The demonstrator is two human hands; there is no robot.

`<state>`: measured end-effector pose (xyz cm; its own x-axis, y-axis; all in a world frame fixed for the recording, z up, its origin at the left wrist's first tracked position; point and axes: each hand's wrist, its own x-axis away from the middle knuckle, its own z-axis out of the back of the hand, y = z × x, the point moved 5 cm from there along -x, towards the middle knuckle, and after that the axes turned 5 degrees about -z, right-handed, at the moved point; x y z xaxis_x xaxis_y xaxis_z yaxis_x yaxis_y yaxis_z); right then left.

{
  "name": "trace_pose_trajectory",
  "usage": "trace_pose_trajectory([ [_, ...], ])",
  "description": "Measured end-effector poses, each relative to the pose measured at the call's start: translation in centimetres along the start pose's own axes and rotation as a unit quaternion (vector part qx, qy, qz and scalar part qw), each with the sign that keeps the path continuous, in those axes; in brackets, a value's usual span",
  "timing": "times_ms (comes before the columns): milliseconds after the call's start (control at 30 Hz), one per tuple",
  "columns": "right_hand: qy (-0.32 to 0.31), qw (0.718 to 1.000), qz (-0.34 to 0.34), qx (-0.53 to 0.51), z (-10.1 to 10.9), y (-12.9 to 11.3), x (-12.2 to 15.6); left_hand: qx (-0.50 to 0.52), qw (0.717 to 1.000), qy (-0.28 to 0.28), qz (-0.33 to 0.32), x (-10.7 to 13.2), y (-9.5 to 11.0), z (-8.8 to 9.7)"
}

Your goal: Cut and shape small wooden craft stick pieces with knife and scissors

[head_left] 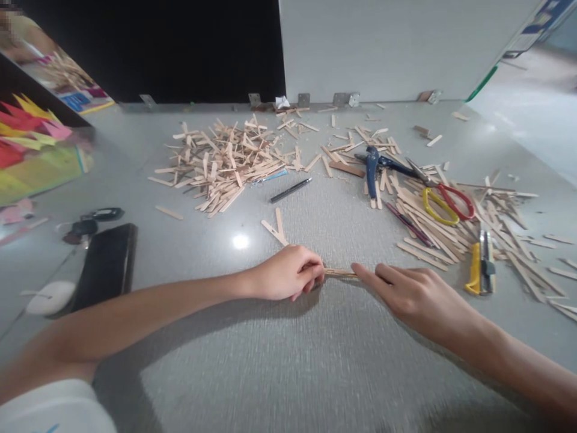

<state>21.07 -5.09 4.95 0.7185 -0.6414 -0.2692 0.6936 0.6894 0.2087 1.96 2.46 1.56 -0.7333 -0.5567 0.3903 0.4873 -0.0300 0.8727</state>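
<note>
Between my two hands runs a thin bundle of wooden craft sticks (340,273), lying level just above or on the grey table. My left hand (288,273) is closed around its left end, with the fingers curled over it. At the right end, my right hand (412,291) grips the sticks, its index finger stretched along them and the other fingers folded under; its thumb is hidden. Just beyond my left hand lie two loose craft sticks (276,228) in a V shape. A black pen (291,190) rests farther back.
Loose stick pieces form a large pile (225,159) behind. To the right lie blue-handled cutters (372,171), red-and-yellow scissors (446,201), a yellow box cutter (481,264) and more sticks. On the left are a black phone (106,264), keys (85,228) and a white mouse (51,297). A partition (396,48) stands behind.
</note>
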Motion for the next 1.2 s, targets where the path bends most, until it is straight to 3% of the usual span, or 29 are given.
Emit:
trace_pose_trajectory([
  [767, -0.039, 0.999, -0.019, 0.026, 0.0, -0.1, 0.2, -0.003, 0.999, -0.006, -0.032, 0.1, -0.2, 0.1],
  [1000, -0.001, 0.988, -0.015, 0.151, 1.1, -2.4, -0.4, -0.004, 0.999, 0.005, -0.038, 0.0, 0.0, -0.2],
  [1200, -0.04, 0.985, -0.044, 0.163, 1.4, -3.3, -1.1, -0.015, 0.997, 0.016, -0.079, 0.0, 0.1, -0.5],
])
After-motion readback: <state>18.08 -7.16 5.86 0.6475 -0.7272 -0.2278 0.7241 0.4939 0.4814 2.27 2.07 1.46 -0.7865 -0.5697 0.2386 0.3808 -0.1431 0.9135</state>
